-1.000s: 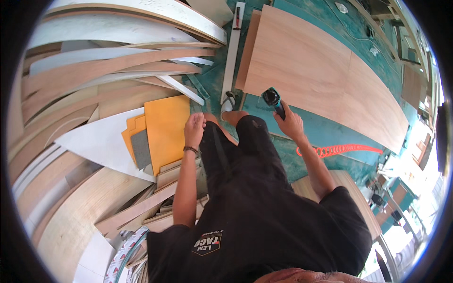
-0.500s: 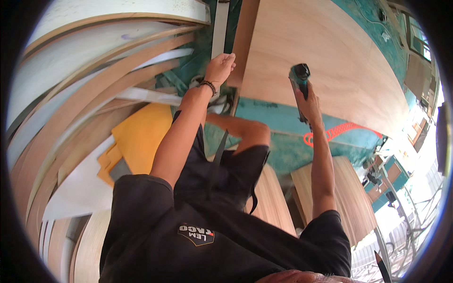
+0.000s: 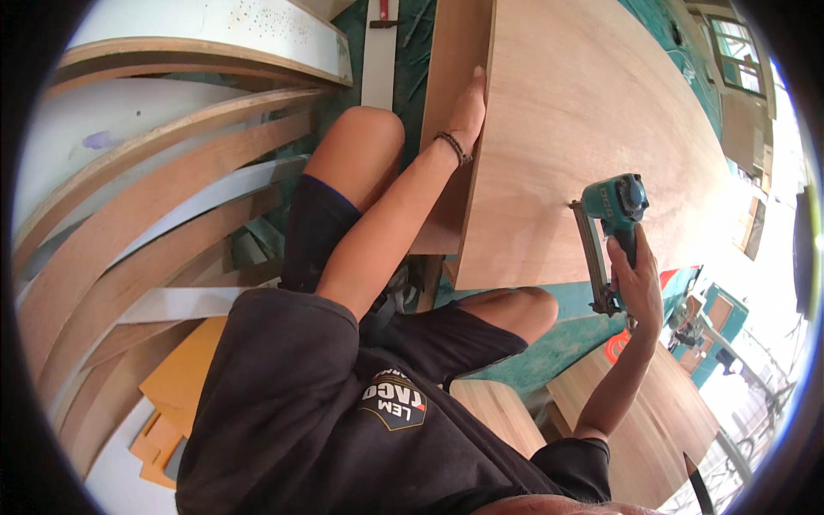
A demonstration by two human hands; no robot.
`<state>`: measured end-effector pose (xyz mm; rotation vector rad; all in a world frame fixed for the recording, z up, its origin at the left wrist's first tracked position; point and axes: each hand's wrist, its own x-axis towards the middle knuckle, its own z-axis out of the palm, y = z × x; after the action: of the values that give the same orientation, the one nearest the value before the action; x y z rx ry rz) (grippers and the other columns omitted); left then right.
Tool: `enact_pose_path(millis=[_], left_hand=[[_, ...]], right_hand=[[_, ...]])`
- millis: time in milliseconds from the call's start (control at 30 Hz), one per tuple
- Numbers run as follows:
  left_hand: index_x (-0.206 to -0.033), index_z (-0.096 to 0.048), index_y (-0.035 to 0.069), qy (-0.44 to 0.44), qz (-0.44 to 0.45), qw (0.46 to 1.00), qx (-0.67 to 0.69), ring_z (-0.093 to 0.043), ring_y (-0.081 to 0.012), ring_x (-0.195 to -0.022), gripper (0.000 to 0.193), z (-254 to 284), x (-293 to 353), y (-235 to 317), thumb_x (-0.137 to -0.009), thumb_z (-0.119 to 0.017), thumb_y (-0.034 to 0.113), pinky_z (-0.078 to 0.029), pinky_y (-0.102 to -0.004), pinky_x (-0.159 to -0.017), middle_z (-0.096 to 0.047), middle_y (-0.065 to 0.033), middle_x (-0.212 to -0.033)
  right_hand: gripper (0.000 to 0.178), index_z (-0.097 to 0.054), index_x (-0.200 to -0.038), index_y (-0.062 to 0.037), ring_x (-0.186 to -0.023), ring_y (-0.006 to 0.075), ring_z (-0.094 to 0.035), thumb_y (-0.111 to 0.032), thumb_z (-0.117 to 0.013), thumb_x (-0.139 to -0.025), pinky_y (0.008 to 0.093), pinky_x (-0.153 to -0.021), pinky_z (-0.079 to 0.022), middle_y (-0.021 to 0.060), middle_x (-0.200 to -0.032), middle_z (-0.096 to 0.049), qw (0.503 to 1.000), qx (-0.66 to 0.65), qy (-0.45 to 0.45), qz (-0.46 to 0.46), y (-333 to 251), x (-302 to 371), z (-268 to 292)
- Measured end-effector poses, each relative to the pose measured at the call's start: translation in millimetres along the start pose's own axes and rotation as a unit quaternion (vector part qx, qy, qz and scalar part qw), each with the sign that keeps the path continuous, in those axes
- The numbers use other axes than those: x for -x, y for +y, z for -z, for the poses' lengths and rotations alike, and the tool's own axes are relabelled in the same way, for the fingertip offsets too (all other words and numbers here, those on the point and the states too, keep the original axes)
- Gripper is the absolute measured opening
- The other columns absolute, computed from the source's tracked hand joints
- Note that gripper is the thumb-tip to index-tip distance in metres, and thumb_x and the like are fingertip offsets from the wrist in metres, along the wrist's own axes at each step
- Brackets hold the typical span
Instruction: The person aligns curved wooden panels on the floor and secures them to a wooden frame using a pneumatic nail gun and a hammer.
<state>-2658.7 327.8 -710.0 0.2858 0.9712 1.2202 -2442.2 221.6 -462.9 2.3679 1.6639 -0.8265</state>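
A teal pneumatic nail gun [image 3: 614, 202] with a long narrow magazine is in my right hand [image 3: 638, 279], whose fingers wrap round its black grip. The tool's nose is over the face of a large light plywood panel [image 3: 549, 112]; whether it touches the wood I cannot tell. My left hand [image 3: 469, 110] lies flat along the panel's left edge with its fingers stretched out, some of them hidden. Below that edge, a narrower brown board [image 3: 446, 64] stands against the panel, forming its side.
Several curved-looking boards [image 3: 163, 184] lean at the left, near yellow sheets [image 3: 184, 369]. A red-handled hammer [image 3: 384, 17] rests on a white strip [image 3: 378, 73]. Wood-grain panels [image 3: 631, 412] lie at the lower right, beside a red coiled hose [image 3: 615, 346].
My left hand has moved right onto the panel's edge, its fingers now straighter. The nail gun has shifted right and down in view. My knees have come higher and farther apart.
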Motion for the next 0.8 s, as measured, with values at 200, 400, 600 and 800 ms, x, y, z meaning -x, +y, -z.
enact_pose_path(millis=[200, 400, 600, 800], left_hand=[[-0.151, -0.040, 0.001, -0.042, 0.037, 0.998, -0.004, -0.039, -0.0219, -0.141, 0.086, 18.6, 2.8, -5.0, -0.098, -0.042, 0.069, -0.030, -0.0362, -0.116, -0.044, -0.0116, -0.152], [-0.152, -0.039, 0.008, -0.139, 0.083, 0.984, -0.078, -0.043, -0.0228, -0.137, 0.093, 55.8, 3.1, -5.5, -0.089, -0.053, 0.076, -0.033, -0.0405, -0.113, -0.045, -0.0096, -0.150], [-0.126, -0.061, 0.014, -0.162, 0.141, 0.977, 0.014, -0.062, -0.0173, -0.104, 0.073, 50.6, 41.0, 7.7, -0.087, -0.057, 0.076, -0.049, -0.0358, -0.089, -0.065, -0.0015, -0.113], [-0.124, -0.060, 0.013, -0.161, 0.172, 0.972, -0.025, -0.061, -0.0175, -0.102, 0.077, 64.3, 41.4, -5.6, -0.085, -0.056, 0.079, -0.049, -0.0366, -0.088, -0.064, -0.0027, -0.112]], right_hand=[[0.056, -0.049, -0.141, -0.0054, -0.085, 0.0390, -0.068, -0.036, -0.061, -0.096, 0.0476, -0.081, -0.051, 0.0257, -0.099, -0.070, 0.999, 0.041, -0.016, 0.029, -14.9, 3.4, 3.3], [0.048, -0.054, -0.135, -0.0056, -0.056, 0.0170, -0.059, -0.031, -0.062, -0.096, 0.0342, -0.055, -0.049, 0.0093, -0.073, -0.060, 0.999, -0.022, -0.045, 0.008, -19.9, 0.8, 17.1], [0.043, -0.058, -0.127, -0.0036, -0.051, 0.0118, -0.054, -0.032, -0.063, -0.095, 0.0304, -0.050, -0.046, 0.0040, -0.071, -0.055, 0.994, -0.096, -0.047, 0.014, -3.1, 2.7, 17.0], [0.037, -0.056, -0.121, -0.0044, -0.050, 0.0091, -0.051, -0.032, -0.063, -0.098, 0.0282, -0.048, -0.044, 0.0006, -0.067, -0.051, 0.994, -0.081, -0.017, 0.069, -7.5, 14.3, 11.0]])
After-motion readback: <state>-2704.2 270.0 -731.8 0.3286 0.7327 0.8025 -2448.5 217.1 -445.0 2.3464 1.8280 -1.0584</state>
